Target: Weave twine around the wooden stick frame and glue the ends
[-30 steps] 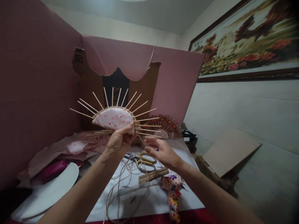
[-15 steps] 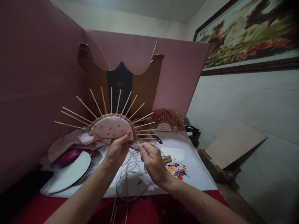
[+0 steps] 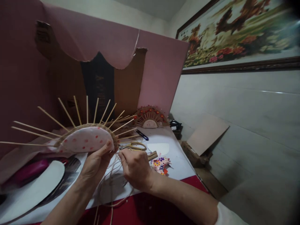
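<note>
Left hand [image 3: 95,162] fingers are gripping the half-round pink dotted fabric fan with wooden spokes [image 3: 85,141]; right hand [image 3: 136,167] fingers are pinching beige twine [image 3: 111,214], lower than a moment ago.

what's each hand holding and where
Left hand: half-round spotted fabric piece with wooden sticks, at its lower right edge; right hand seems to pinch tan twine.

Hands, two: left hand [image 3: 95,162], right hand [image 3: 135,168].
Fabric-covered half-round [image 3: 85,141]: one.
Sticks [image 3: 87,109] fanning from it: about fifteen; those at the right overlap.
Beaded fan [image 3: 150,118]: one.
Scissors [image 3: 133,146]: one pair.
White cutouts, two: small cutout [image 3: 160,148], large cutout [image 3: 35,187].
Flowered glue gun [image 3: 160,164]: one.
Twine [image 3: 112,184]: one tangle.
</note>
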`<action>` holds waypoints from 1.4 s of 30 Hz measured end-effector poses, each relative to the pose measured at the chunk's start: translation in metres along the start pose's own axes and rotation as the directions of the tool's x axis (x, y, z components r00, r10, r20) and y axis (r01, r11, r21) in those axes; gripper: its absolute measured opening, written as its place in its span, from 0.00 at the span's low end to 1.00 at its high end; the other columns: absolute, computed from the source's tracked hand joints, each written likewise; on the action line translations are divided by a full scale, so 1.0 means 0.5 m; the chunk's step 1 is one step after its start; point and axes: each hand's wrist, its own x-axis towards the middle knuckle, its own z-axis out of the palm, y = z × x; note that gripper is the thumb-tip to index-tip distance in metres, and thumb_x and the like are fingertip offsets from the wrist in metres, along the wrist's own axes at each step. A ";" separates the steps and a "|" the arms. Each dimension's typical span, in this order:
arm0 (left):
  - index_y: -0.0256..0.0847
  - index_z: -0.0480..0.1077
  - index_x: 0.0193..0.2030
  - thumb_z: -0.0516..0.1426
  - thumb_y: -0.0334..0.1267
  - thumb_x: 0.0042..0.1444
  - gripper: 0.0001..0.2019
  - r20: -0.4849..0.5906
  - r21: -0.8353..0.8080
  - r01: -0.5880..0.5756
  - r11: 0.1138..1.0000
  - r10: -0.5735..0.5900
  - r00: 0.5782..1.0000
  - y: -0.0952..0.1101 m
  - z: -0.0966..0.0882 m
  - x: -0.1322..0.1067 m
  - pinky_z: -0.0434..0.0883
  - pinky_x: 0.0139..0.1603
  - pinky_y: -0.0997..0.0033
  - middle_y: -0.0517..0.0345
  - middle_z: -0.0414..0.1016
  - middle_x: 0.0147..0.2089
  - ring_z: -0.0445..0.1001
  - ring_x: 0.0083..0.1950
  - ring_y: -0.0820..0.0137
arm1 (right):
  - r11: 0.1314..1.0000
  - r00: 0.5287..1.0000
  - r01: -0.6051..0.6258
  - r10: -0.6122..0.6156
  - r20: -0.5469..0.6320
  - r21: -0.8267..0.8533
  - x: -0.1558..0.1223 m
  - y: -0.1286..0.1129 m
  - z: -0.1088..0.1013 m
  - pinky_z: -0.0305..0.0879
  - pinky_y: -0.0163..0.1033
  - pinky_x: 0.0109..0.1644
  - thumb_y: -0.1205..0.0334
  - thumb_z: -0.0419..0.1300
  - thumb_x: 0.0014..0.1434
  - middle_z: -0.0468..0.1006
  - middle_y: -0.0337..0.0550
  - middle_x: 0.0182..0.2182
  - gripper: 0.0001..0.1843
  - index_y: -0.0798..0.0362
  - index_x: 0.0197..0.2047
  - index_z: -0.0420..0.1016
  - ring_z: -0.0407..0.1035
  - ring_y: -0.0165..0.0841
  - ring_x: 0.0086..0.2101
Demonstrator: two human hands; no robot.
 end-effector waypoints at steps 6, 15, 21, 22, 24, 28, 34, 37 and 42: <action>0.35 0.76 0.29 0.61 0.23 0.50 0.05 -0.035 0.116 0.011 0.993 -0.007 0.999 -0.011 0.000 -0.002 0.77 0.37 0.74 0.56 0.79 0.31 0.76 0.35 0.72 | 1.000 1.000 0.008 -0.008 -0.007 -0.021 -0.001 0.012 -0.012 0.54 0.37 0.29 0.63 0.47 0.66 0.79 0.42 0.26 0.12 0.54 0.34 0.68 0.72 0.32 0.27; 0.36 0.76 0.30 0.57 0.19 0.52 0.10 -0.046 0.127 0.019 0.992 -0.014 0.999 -0.021 -0.001 0.001 0.77 0.37 0.78 0.57 0.77 0.32 0.75 0.34 0.74 | 0.997 0.997 0.040 -0.044 -0.059 -0.067 -0.006 0.031 0.002 0.54 0.36 0.29 0.61 0.46 0.66 0.78 0.41 0.25 0.13 0.54 0.34 0.68 0.72 0.31 0.26; 0.33 0.76 0.30 0.55 0.18 0.53 0.11 -0.043 0.124 0.009 0.992 -0.003 0.999 -0.024 0.013 -0.008 0.77 0.37 0.77 0.56 0.77 0.30 0.75 0.31 0.74 | 0.995 0.994 0.051 -0.059 -0.096 -0.088 -0.007 0.039 0.000 0.52 0.36 0.29 0.61 0.46 0.66 0.78 0.41 0.26 0.13 0.54 0.35 0.69 0.71 0.31 0.26; 0.33 0.76 0.29 0.55 0.18 0.53 0.11 -0.045 0.124 0.008 0.992 -0.002 0.999 -0.024 0.014 -0.010 0.77 0.36 0.77 0.56 0.77 0.30 0.75 0.31 0.74 | 0.995 0.993 0.049 -0.058 -0.102 -0.088 -0.008 0.040 0.000 0.52 0.36 0.29 0.61 0.46 0.66 0.78 0.41 0.26 0.13 0.53 0.35 0.69 0.71 0.31 0.26; 0.33 0.76 0.28 0.55 0.18 0.52 0.11 -0.056 0.124 0.003 0.992 0.004 0.998 -0.024 0.015 -0.012 0.77 0.36 0.78 0.56 0.77 0.30 0.75 0.31 0.74 | 0.995 0.992 0.055 -0.063 -0.106 -0.079 -0.009 0.042 0.003 0.52 0.36 0.29 0.61 0.47 0.66 0.78 0.41 0.26 0.12 0.53 0.35 0.69 0.71 0.30 0.26; 0.33 0.76 0.27 0.57 0.20 0.52 0.09 -0.109 0.151 0.060 0.987 -0.044 0.993 -0.025 0.009 -0.014 0.78 0.33 0.74 0.56 0.77 0.28 0.75 0.30 0.72 | 0.996 0.991 0.072 -0.077 -0.113 -0.050 -0.014 0.044 0.010 0.53 0.36 0.30 0.61 0.47 0.66 0.78 0.41 0.27 0.12 0.53 0.36 0.69 0.72 0.30 0.27; 0.32 0.76 0.26 0.56 0.21 0.54 0.10 -0.159 0.172 0.121 0.978 -0.094 0.983 -0.029 0.006 -0.014 0.78 0.31 0.73 0.55 0.78 0.27 0.76 0.28 0.72 | 0.997 0.992 0.068 -0.071 -0.103 -0.037 -0.018 0.046 0.011 0.55 0.36 0.31 0.61 0.47 0.66 0.79 0.41 0.27 0.13 0.53 0.36 0.69 0.72 0.31 0.28; 0.32 0.76 0.25 0.55 0.21 0.55 0.12 -0.144 0.147 0.129 0.981 -0.108 0.984 -0.027 0.009 -0.015 0.79 0.33 0.72 0.55 0.78 0.26 0.76 0.29 0.71 | 0.997 0.992 0.071 -0.073 -0.106 -0.026 -0.017 0.048 0.010 0.55 0.36 0.31 0.61 0.47 0.67 0.79 0.41 0.27 0.12 0.53 0.36 0.70 0.73 0.31 0.28; 0.33 0.75 0.25 0.54 0.19 0.55 0.14 -0.147 0.139 0.134 0.981 -0.113 0.983 -0.024 0.017 -0.023 0.80 0.33 0.71 0.56 0.78 0.26 0.76 0.29 0.71 | 0.997 0.989 0.064 -0.068 -0.134 -0.037 -0.016 0.054 0.013 0.53 0.37 0.30 0.61 0.47 0.66 0.78 0.40 0.26 0.13 0.54 0.35 0.69 0.72 0.30 0.26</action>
